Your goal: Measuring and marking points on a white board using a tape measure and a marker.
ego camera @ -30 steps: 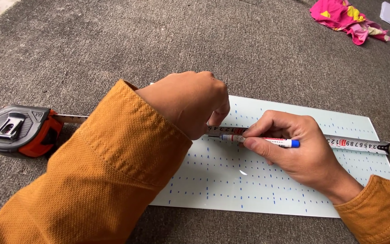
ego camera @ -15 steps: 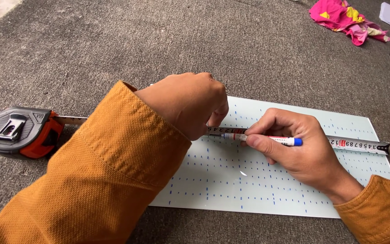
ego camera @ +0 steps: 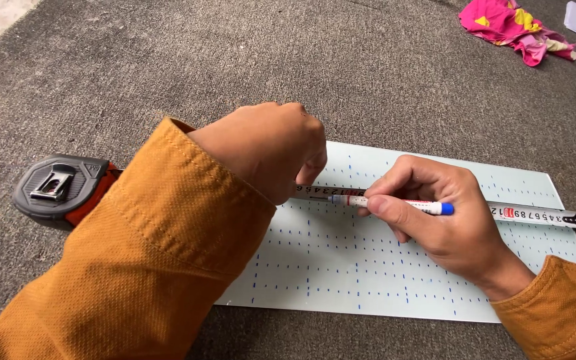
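At frame centre, the left hand (ego camera: 268,147) pins a tape blade (ego camera: 535,215) (running left-right) while the right hand (ego camera: 435,220) grips a blue-capped marker (ego camera: 395,203) along it.

It looks like a home floor used for handiwork. Grey carpet (ego camera: 168,67) covers it. A crumpled pink cloth (ego camera: 515,27) lies near the far right corner.

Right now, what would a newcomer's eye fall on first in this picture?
Two hands in orange sleeves at the centre: the left hand presses a tape measure onto a pale sheet covered in blue tick marks, while the right hand holds a blue-capped marker against it. A pink cloth lies top right.
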